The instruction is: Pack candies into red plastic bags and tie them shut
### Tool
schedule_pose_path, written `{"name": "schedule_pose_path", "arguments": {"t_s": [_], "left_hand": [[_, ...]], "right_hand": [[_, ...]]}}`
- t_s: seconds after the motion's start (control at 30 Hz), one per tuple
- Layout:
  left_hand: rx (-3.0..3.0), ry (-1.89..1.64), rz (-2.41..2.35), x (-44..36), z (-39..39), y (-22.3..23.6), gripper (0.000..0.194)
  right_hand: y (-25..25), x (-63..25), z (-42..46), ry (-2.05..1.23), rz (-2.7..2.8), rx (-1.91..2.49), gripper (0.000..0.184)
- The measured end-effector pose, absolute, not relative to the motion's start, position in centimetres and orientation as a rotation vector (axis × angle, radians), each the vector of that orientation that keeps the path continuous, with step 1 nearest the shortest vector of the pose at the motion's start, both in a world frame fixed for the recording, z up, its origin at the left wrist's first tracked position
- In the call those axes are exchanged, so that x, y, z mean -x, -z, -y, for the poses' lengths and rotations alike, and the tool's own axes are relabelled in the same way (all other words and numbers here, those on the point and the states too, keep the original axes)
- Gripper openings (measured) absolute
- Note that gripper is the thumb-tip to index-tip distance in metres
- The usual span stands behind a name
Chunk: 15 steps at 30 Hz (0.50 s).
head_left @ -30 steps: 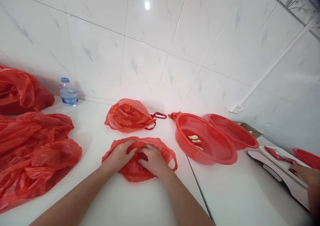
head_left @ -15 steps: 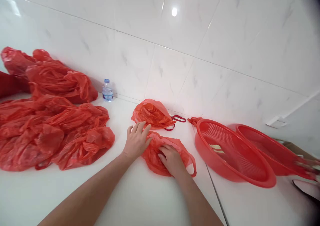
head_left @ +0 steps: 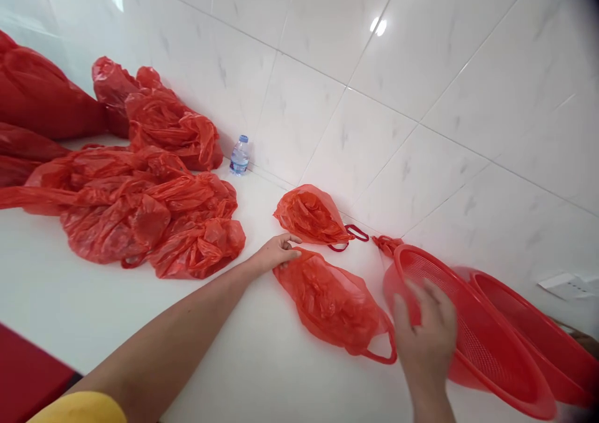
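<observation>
A red plastic bag (head_left: 332,304) lies spread on the white table, one handle loop toward its right end. My left hand (head_left: 279,252) is at the bag's upper left end, thumb and fingers pinched on its edge. Blurred by motion, my right hand (head_left: 427,332) is raised with fingers apart, in front of the near side of a red plastic colander (head_left: 486,323). Nothing shows in that hand. Behind the first bag, against the wall, lies another red plastic bag (head_left: 311,214) with dark red handles.
A heap of crumpled red bags (head_left: 154,217) covers the left of the white table (head_left: 253,360). A small water bottle (head_left: 239,156) stands by the tiled wall. A second red basket (head_left: 533,323) sits beyond the colander. A socket strip (head_left: 568,286) is at the far right.
My right hand has left the bag and moved right to the colander. My left hand has closed on the bag's edge. The view has turned and tilted.
</observation>
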<state>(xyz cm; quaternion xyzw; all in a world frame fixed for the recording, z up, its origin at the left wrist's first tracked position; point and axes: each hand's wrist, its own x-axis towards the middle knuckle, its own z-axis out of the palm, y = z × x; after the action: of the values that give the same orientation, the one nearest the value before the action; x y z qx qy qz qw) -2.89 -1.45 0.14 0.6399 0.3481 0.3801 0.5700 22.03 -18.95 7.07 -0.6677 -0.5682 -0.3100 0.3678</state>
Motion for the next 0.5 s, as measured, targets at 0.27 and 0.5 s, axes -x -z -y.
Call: {"name": "schedule_pose_path", "arguments": {"t_s": [0.27, 0.5], "left_hand": [[-0.98, -0.838, -0.464, 3.9, 0.5, 0.3, 0.043], [-0.946, -0.856, -0.472, 4.0, 0.4, 0.3, 0.04]], "right_hand": [[-3.4, -30.8, 25.0, 0.739, 1.589, 2.341, 0.049], [0.4, -28.0, 28.4, 0.681, 1.684, 2.259, 0.052]]}}
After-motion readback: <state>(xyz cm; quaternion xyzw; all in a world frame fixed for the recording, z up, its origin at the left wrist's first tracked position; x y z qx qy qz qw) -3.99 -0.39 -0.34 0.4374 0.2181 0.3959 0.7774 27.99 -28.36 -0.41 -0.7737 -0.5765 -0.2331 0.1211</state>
